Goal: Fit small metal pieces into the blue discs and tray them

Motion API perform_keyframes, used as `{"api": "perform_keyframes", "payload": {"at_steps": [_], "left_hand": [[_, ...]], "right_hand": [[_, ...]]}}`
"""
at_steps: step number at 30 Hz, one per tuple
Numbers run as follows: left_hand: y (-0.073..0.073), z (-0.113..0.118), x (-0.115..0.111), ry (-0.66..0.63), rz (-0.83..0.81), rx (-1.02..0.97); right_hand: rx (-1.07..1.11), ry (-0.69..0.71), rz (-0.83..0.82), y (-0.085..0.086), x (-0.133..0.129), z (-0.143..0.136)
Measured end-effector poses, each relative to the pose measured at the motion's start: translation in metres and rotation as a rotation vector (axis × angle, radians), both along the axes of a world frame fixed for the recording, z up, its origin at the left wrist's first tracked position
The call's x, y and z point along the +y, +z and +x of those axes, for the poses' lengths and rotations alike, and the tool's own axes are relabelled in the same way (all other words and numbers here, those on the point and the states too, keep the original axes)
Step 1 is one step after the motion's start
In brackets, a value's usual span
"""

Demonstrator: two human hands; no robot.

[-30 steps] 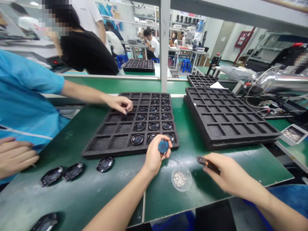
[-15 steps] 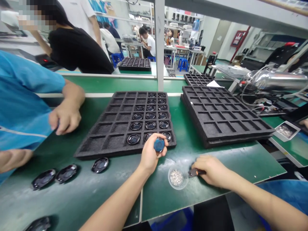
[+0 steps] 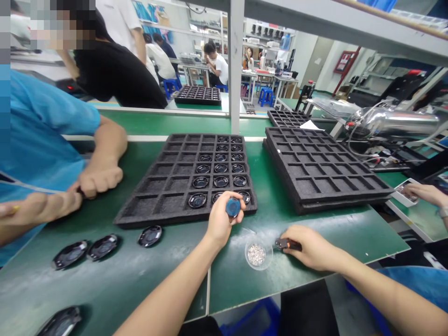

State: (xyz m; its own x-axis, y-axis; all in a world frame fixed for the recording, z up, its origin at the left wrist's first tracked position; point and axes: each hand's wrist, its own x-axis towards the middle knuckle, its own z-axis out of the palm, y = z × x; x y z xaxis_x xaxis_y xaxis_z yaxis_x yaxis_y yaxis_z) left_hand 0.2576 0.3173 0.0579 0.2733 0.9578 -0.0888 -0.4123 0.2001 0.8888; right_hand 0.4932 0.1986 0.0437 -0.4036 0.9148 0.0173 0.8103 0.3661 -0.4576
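My left hand (image 3: 221,219) grips a round blue part (image 3: 233,207) above the near right corner of a black foam tray (image 3: 175,217). Round black parts (image 3: 198,200) fill the right-hand columns of that tray; its left columns hold nothing. Closed around a black and orange hand tool (image 3: 290,244), my right hand (image 3: 308,247) rests low over the green table. The tool's tip lies just right of a clear round dish (image 3: 258,255) full of small silvery pieces.
Several black parts (image 3: 150,236) lie on the table at left. Stacked foam trays (image 3: 336,186) stand at right. A co-worker's hands (image 3: 100,181) are at the left edge; another hand (image 3: 425,192) reaches into a white box (image 3: 406,198) at far right.
The view has shifted slightly. The co-worker's hands at left have come together, and a hand has come into the white box at right. Both my hands keep their holds.
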Motion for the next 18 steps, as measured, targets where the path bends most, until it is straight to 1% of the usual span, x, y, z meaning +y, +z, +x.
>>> {"api": "perform_keyframes", "payload": {"at_steps": [2, 8, 10, 12, 14, 16, 18], "left_hand": [[0.0, 0.0, 0.0, 0.003, -0.003, 0.001], [-0.001, -0.001, -0.001, -0.013, 0.006, 0.005], [-0.001, -0.002, -0.001, -0.012, 0.013, 0.001], [0.0, -0.002, 0.0, -0.002, 0.013, -0.002], [0.001, -0.001, 0.001, 0.006, 0.009, -0.001], [0.001, 0.0, 0.002, 0.005, 0.01, 0.007], [0.001, 0.002, 0.001, 0.008, 0.016, 0.016]], "right_hand": [[-0.005, 0.005, 0.002, -0.002, 0.001, -0.002], [-0.038, -0.008, 0.033, -0.015, -0.003, -0.005], [-0.032, -0.018, 0.04, -0.015, -0.006, -0.006], [0.001, -0.035, 0.052, -0.009, -0.009, -0.007], [0.059, -0.056, 0.073, 0.003, -0.011, -0.012], [0.12, -0.06, 0.093, 0.016, -0.009, -0.022], [0.158, -0.027, 0.1, 0.027, -0.005, -0.036]]}}
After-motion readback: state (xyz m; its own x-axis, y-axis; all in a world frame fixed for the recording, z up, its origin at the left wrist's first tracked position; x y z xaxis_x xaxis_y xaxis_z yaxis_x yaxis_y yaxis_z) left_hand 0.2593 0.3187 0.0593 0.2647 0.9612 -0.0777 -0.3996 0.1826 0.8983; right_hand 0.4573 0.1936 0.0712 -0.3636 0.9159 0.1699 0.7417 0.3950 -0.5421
